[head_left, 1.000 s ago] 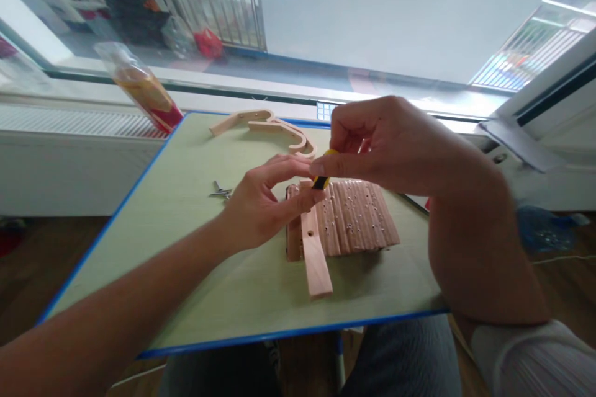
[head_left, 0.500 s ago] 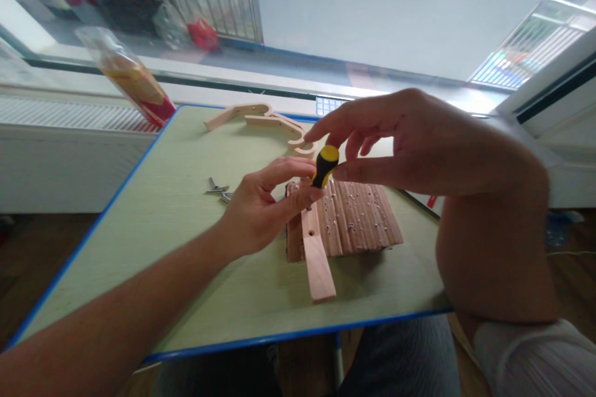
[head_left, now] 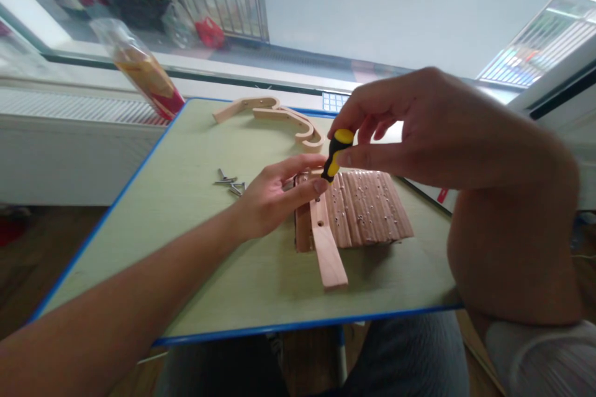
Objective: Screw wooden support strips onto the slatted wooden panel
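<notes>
My right hand [head_left: 419, 130] has its thumb and index finger closed on the yellow and black handle of a screwdriver [head_left: 336, 152], which leans slightly with its butt end up. My left hand [head_left: 279, 192] is curled round the far part of a pale wooden hook [head_left: 330, 257], its thumb close to the lower end of the handle. The hook lies along the left side of a brown corrugated block [head_left: 367, 208] dotted with small holes. A hole shows in the wood near the left thumb. My left fingers hide the screwdriver's tip and the hook's far end.
Several loose screws [head_left: 230, 182] lie on the green table [head_left: 186, 260] left of my left hand. More wooden hooks [head_left: 279, 114] rest at the back. A bottle [head_left: 144, 71] stands beyond the back left corner, and a dark-edged flat object [head_left: 426, 195] lies at the right.
My right thumb and fingers have closed on the screwdriver handle, where they hovered around it before. The handle now leans more to the right. The whole view has shifted slightly.
</notes>
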`<state>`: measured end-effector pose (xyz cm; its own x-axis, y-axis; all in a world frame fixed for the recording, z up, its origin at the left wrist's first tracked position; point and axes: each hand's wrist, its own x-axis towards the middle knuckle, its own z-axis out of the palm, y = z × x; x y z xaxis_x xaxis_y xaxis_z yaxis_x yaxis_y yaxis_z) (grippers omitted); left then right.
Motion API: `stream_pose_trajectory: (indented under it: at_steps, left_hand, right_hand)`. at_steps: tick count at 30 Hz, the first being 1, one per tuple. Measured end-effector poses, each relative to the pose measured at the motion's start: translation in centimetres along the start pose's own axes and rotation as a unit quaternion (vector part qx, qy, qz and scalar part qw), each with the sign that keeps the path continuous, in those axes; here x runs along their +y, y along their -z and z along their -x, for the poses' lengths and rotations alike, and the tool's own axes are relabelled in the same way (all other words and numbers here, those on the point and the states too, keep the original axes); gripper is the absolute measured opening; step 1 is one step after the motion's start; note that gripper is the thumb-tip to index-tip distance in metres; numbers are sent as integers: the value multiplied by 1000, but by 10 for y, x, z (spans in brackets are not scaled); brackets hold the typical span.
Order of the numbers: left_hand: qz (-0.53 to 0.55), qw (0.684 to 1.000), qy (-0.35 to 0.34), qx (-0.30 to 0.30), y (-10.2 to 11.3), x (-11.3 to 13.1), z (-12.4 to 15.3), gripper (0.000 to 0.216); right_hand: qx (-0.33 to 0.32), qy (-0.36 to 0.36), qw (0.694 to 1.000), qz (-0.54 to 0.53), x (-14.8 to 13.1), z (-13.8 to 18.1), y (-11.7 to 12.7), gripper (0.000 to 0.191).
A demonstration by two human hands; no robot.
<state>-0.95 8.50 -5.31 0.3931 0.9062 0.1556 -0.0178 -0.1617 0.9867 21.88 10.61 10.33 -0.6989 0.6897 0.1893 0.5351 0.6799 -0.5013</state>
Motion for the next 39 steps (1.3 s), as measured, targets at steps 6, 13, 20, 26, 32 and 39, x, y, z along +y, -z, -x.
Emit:
stream_pose_trajectory:
  at_steps: [6, 13, 20, 26, 32, 39]
  left_hand:
    - [-7, 1000, -4, 12, 0, -2, 1, 51]
    - [-31, 997, -76, 14, -2, -6, 1, 53]
    - [-103, 976, -189, 37, -2, -6, -1, 35]
    - [-78, 977, -197, 32, -5, -2, 0, 28]
    - [-67, 984, -162, 34, -4, -4, 1, 30]
    - [-49, 991, -126, 17, -3, -3, 2, 34]
  right_hand:
    - [28, -1, 998, 60, 0, 1, -4, 24]
    - [39, 12, 996, 79, 6, -1, -9, 32]
    - [31, -12, 995, 92, 4, -2, -11, 46]
    - [28, -10, 991, 133, 0, -2, -11, 42]
    - [-13, -2, 997, 74, -9, 4, -2, 29]
    - [-15, -2, 997, 69, -14, 3, 0, 21]
